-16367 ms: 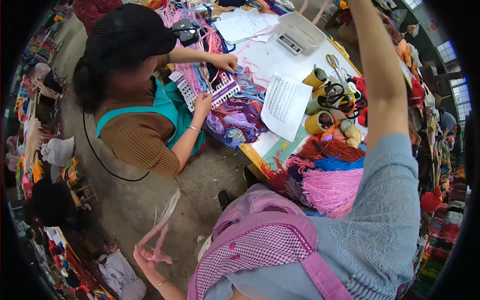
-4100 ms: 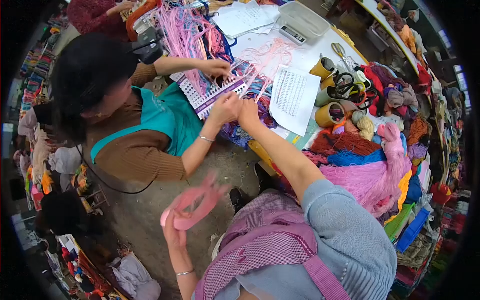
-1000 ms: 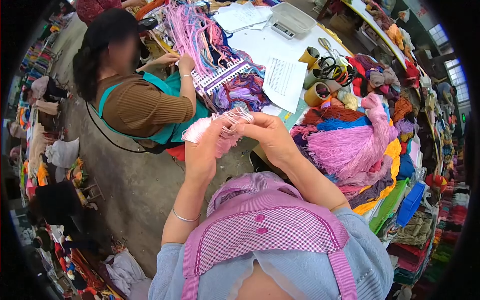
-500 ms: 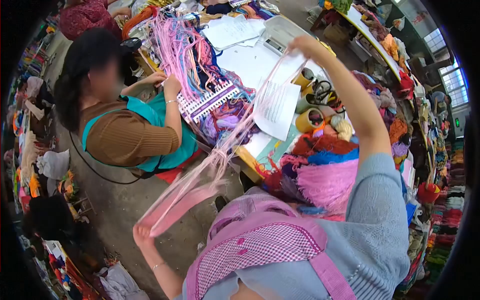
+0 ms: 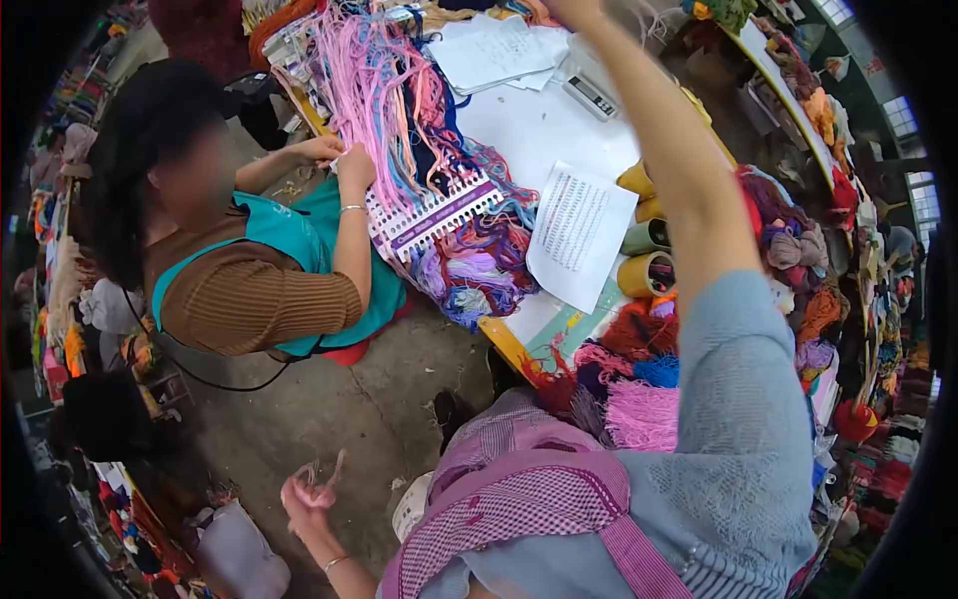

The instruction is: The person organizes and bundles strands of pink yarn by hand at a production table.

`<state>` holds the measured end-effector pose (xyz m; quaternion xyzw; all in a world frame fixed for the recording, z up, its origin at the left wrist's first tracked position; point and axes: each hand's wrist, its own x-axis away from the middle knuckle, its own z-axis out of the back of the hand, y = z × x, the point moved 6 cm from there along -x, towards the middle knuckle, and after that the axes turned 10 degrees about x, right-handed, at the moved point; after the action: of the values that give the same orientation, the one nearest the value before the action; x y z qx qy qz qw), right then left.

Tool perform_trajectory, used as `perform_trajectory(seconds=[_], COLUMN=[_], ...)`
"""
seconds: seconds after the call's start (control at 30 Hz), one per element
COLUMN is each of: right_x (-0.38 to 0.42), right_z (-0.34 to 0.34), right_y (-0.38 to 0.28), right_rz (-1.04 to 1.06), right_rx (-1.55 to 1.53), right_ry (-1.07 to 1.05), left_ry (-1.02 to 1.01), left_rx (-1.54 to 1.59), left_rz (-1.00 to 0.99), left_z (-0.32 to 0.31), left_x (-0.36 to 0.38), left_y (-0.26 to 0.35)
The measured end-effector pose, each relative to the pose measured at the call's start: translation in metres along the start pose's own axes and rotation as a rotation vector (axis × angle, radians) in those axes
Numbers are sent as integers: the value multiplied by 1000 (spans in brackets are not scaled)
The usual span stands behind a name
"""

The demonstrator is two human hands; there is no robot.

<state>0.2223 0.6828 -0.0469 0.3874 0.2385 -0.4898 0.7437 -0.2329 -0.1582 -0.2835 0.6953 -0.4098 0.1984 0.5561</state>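
The left hand (image 5: 307, 491) is pinching thin, limp pink yarn strands (image 5: 324, 471), probably light and best gripped bunched between fingertips; the right hand's (image 5: 571, 8) grip cannot be told.

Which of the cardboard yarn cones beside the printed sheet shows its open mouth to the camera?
The lowest yellow cone, nearest the red yarn: its dark hollow opening shows. The cones above it show only their sides.
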Motion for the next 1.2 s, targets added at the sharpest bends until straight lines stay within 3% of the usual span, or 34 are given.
perform_trajectory(seconds=[0.03, 0.07, 0.1, 0.13, 0.23, 0.33, 0.4, 0.5, 0.53, 0.6, 0.67, 0.73, 0.77, 0.83, 0.9, 0.97, 1.0, 1.1, 1.2], right_x=[44, 75, 122, 163, 261, 314, 323, 299, 296, 295, 286, 277, 287, 281, 285, 288, 295, 294, 295], right_z=[-93, 0, -1, -12, 16, 37, 81, 154, 183, 237, 311, 364, 378, 409, 425, 440, 444, 468, 481], right_y=[-33, -74, -108, -142, -222, -267, -274, -261, -256, -251, -235, -222, -223, -210, -200, -189, -188, -175, -176], right_rz=[-44, -110, -174, -258, -117, -11, 20, 142, 99, -24, -232, -258, -534, -588, -599, -764, -850, -844, -818], right_rx=[108, -297, -462, -454, -459, -362, -171, -216, -396, -1061, -1320, -1508, -1770, -1793, -1706, -1792, -1842, -1782, -1851], right_ry=[68, -270, -289, -508, -462, -752, -561, -702, -746, -963, -1078, -779, -957, -977, -874, -831, -864, -860, -841], left_ry=[-11, -27, -72, -118, -135, -215, -202, -337, -365, -649, -934, -1098, -1135, -1198, -1329, -1332, -1351, -1224, -1198], left_rx=[9, 25, 29, 34, -67, -85, -111, -106, -119, -156, -103, 9, 35, -8, -141, -85, -211, -366, -283], left_rz=[27, 33, 68, 103, 63, 118, 114, 127, 111, 173, 193, 293, 346, 354, 242, 245, 164, 60, 213], left_z=[-19, -42, -56, -69, -97, -119, -136, -185, -212, -262, -323, -352, -359, -365, -368, -369, -368, -362, -355], left_x=[-4, 1, 0, -1, 6, 12, 19, 42, 60, 84, 136, 169, 181, 201, 222, 234, 233, 236, 242], left_y=[-11, -19, -26, -33, -48, -57, -64, -75, -79, -90, -90, -88, -88, -88, -88, -82, -77, -68, -64])
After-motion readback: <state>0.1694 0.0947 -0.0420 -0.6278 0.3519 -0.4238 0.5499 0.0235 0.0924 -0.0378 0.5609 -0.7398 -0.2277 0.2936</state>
